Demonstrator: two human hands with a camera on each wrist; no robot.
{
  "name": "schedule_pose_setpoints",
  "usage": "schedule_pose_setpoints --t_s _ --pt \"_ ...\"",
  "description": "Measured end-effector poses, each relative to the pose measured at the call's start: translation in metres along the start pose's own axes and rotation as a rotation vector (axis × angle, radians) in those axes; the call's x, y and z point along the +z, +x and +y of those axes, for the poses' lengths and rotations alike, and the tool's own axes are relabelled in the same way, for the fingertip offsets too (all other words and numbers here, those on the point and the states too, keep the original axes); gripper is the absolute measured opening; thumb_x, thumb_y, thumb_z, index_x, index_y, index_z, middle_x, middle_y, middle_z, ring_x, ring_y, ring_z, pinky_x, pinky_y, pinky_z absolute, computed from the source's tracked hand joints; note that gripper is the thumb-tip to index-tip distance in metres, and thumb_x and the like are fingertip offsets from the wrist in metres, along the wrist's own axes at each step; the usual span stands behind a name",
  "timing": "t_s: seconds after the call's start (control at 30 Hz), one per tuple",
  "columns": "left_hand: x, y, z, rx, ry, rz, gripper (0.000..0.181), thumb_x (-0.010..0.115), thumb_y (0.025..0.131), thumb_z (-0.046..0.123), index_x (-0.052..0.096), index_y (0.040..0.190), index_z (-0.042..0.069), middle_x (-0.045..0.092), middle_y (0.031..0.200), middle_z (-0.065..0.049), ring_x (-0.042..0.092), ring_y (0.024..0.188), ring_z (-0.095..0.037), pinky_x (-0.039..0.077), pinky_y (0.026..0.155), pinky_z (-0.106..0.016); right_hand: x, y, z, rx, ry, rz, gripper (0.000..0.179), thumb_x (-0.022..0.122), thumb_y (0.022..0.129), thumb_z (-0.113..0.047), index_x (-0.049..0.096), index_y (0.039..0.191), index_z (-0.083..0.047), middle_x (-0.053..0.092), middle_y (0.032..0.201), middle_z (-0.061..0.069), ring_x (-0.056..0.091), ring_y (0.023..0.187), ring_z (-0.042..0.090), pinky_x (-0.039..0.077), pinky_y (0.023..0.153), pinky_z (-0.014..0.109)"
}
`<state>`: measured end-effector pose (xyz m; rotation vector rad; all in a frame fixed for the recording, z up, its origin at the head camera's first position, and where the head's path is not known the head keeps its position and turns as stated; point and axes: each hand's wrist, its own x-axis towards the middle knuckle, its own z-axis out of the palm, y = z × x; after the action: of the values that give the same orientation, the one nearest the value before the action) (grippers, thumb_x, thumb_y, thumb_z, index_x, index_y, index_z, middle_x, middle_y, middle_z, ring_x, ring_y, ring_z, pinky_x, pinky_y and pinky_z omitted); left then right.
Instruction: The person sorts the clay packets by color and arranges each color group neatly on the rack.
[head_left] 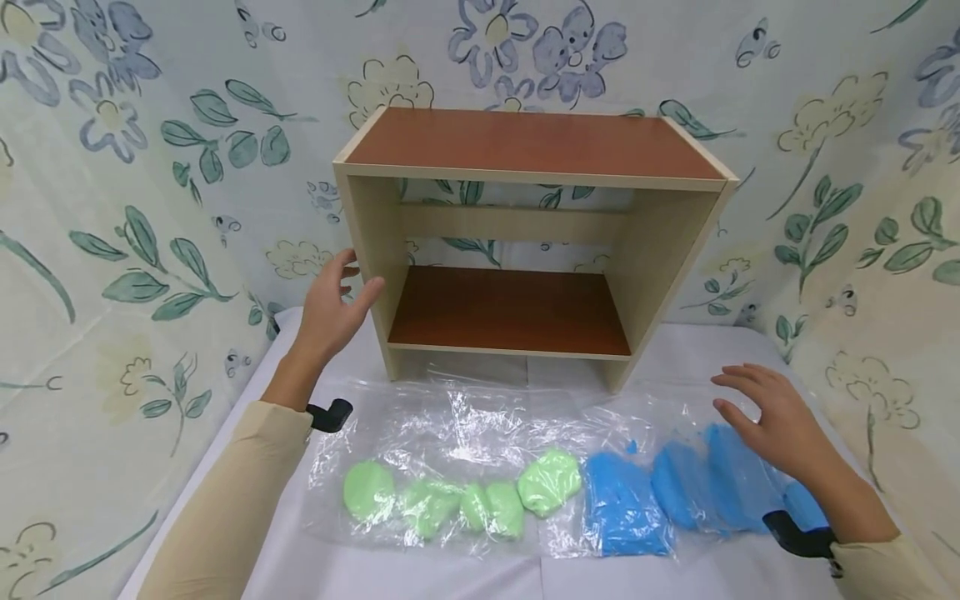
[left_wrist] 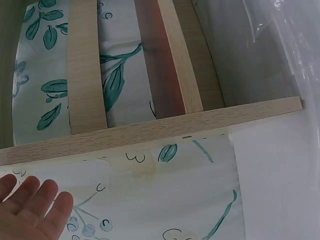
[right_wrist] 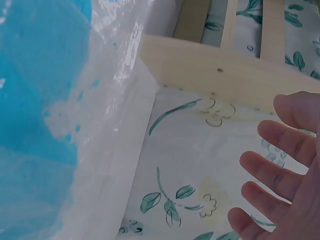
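A small two-tier shelf with pale wood edges and reddish-brown boards stands upright at the back of the table. Beside its left side panel is my left hand, fingers spread and holding nothing; in the left wrist view its fingertips show near the panel's edge. My right hand hovers over the right-hand clear bag of blue lumps, its fingers apart and nothing in them. In front of the shelf lies a clear plastic bag with several light green lumps. Next to that is a bag of blue material.
A white cloth covers the table. Flower-printed fabric hangs close behind and on both sides. The shelf's back is partly uncovered, with a pale crossbar across it. Black wrist straps sit at the cuffs.
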<state>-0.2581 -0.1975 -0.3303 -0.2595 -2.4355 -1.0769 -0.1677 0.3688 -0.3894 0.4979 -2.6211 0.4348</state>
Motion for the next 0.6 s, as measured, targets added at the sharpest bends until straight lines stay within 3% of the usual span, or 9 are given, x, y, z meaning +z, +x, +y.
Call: schedule_pose_setpoints --t_s 0.1,0.2,0.4,0.6 --pt "0.002 0.007 0.003 -0.051 -0.109 -0.034 0.067 0.058 0.096 0.043 0.034 0.152 0.015 0.040 0.155 -0.012 0.044 0.140 -0.034 0.042 0.112 -0.057 -0.002 -0.005 0.011 0.015 -0.009 -0.023 0.030 0.070 0.088 -0.008 0.064 0.116 0.002 0.058 0.123 0.031 0.047 0.116 0.049 0.040 0.089 0.069" --pt "0.003 0.011 0.005 -0.072 -0.149 -0.041 0.068 0.058 0.096 0.046 0.035 0.152 0.017 0.040 0.156 -0.010 0.044 0.141 -0.033 0.043 0.112 -0.055 -0.004 -0.010 0.020 0.025 -0.021 -0.053 0.030 0.070 0.088 -0.009 0.064 0.115 0.003 0.060 0.120 0.031 0.050 0.112 0.049 0.042 0.086 0.068" --pt "-0.005 0.013 0.002 -0.139 -0.142 0.019 0.061 0.057 0.097 0.044 0.041 0.149 0.016 0.045 0.153 -0.008 0.050 0.136 -0.031 0.049 0.107 -0.053 -0.009 -0.014 0.037 0.081 -0.038 -0.165 0.031 0.068 0.092 -0.014 0.063 0.117 0.003 0.063 0.120 0.032 0.054 0.111 0.050 0.045 0.085 0.069" --pt "-0.013 0.016 -0.003 -0.147 -0.148 0.044 0.056 0.054 0.099 0.042 0.045 0.146 0.014 0.050 0.149 -0.010 0.057 0.128 -0.034 0.054 0.099 -0.053 -0.014 -0.023 0.054 0.178 -0.056 -0.222 0.034 0.063 0.095 -0.019 0.060 0.119 0.004 0.058 0.123 0.037 0.050 0.111 0.055 0.042 0.086 0.072"
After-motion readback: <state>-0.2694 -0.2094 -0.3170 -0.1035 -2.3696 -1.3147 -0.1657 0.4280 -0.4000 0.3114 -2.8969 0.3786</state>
